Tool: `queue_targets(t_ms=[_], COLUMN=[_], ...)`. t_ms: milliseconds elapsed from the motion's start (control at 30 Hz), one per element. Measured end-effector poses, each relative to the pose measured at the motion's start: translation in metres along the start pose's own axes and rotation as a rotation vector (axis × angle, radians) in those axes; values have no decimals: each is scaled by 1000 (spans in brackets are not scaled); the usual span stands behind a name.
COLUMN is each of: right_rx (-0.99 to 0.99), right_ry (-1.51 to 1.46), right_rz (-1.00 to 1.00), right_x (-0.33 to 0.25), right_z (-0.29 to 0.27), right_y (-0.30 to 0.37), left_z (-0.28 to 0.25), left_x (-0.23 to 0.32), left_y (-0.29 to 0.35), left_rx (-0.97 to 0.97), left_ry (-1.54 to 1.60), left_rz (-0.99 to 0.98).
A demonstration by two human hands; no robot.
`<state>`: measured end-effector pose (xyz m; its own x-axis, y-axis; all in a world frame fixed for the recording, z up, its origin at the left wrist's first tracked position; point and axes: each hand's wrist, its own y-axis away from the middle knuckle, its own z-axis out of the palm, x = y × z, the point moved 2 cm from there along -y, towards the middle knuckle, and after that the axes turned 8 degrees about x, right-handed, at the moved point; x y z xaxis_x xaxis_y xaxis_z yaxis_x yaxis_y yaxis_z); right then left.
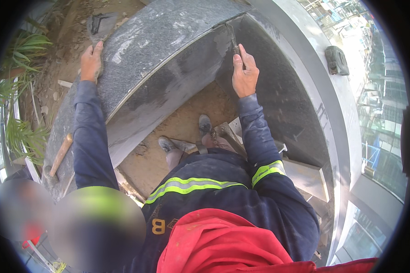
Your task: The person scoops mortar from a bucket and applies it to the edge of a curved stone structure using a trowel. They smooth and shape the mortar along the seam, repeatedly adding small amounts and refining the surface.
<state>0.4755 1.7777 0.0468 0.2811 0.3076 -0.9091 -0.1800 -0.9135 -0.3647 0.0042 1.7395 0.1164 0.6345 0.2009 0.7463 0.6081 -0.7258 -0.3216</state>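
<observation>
At the upper left, my left hand [92,63] is closed on a flat, trowel-like tool [104,28] with dark grey paste on its blade, beside the outer edge of a grey stone slab [155,34]. My right hand [245,75] grips a slim trowel [234,42], thumb and forefinger along its handle. Its tip reaches into the inner corner where the slab's dark side face [177,86] meets a second dark stone panel [278,100]. Much of each tool's handle is hidden by my fingers.
A wooden-handled hammer [61,154] lies on the stone at left. A black tape measure [336,60] sits on the pale ledge at right. Offcut boards [307,177] lean near my right side. Plants [20,50] and loose soil border the left. My shoes [167,144] stand on dirt between the stones.
</observation>
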Motion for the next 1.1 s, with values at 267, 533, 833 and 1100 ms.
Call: queue_targets(t_ms=[267,533,833,1100], right_rx=[1,-100,-20,-35], right_ry=[-2,59,-114,-51], right_rz=[-30,-91,7,-57], right_x=[0,5,-8,15], right_z=[27,16,34,52], right_y=[8,34,20,55], left_z=[1,-1,1,2], left_x=[-3,2,-4,1], left_y=[-1,2,0,-1], left_rx=[-20,-21,-1,-17], left_ry=[-6,-44,-13,7], left_rz=[0,14,23,14])
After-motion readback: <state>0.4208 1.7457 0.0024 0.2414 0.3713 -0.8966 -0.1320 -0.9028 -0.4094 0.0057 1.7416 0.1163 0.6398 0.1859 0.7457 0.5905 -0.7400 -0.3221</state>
